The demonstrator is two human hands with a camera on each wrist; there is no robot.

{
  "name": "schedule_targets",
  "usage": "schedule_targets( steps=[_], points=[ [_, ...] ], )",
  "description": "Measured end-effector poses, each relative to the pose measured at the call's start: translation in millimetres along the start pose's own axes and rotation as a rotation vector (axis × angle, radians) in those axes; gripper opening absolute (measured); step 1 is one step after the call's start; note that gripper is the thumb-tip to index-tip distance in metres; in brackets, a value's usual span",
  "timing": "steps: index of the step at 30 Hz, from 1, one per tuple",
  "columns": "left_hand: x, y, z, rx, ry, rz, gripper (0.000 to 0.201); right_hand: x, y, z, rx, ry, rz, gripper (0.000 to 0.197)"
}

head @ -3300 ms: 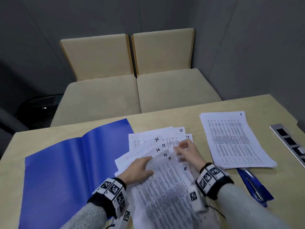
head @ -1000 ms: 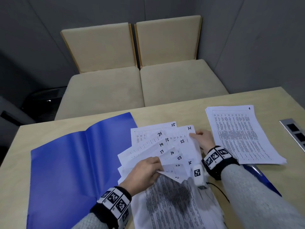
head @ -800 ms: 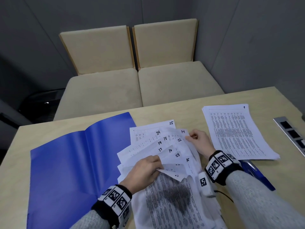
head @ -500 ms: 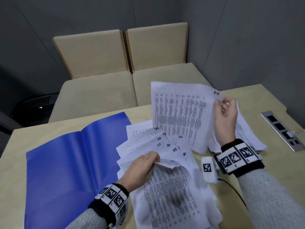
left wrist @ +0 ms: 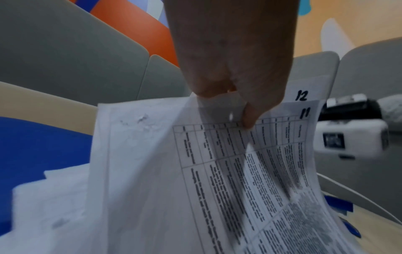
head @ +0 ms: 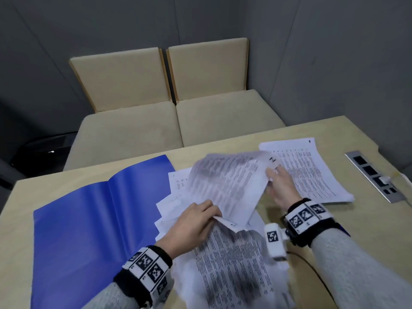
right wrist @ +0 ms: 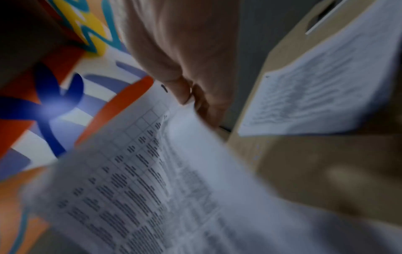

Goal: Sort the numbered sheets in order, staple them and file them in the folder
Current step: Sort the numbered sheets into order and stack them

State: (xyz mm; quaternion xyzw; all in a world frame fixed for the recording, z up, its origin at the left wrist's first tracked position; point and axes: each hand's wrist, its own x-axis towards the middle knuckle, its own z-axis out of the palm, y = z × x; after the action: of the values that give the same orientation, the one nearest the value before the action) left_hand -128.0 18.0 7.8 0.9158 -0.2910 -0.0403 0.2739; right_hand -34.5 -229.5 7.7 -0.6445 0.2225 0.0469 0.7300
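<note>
Overhead, pale wood table (head: 245,139), grey walls, left hand (head: 191,226) gripping fanned sheets (head: 176,204), right hand (head: 279,186) pinching one sheet (head: 225,184).

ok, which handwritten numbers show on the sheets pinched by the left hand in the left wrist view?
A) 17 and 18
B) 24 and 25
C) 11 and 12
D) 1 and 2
C: the left hand pinches the top edge of the sheets, and their upper right corners read 11 with 12 just behind it.
</note>
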Motion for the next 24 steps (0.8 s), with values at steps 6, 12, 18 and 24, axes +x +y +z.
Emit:
schedule_targets(
  steps=[6,12,18,24],
  points=[
    [17,-4,-8,0.018,-0.048,0.033,0.005,30,27,-5,-0.108,0.353,-0.020,0.027],
    [8,-6,-11,-0.019,-0.078,-0.003,0.007,47,13,-23,-0.013,0.355,0.067,0.026],
    [15,-4,-13,-0.008,-0.085,-0.026,0.009,28,22,3,0.000,0.097,0.206,0.042],
    [15,5,-14,0.017,-0.132,0.013,0.014,32,6,5,0.003,0.174,0.171,0.022]
  ],
)
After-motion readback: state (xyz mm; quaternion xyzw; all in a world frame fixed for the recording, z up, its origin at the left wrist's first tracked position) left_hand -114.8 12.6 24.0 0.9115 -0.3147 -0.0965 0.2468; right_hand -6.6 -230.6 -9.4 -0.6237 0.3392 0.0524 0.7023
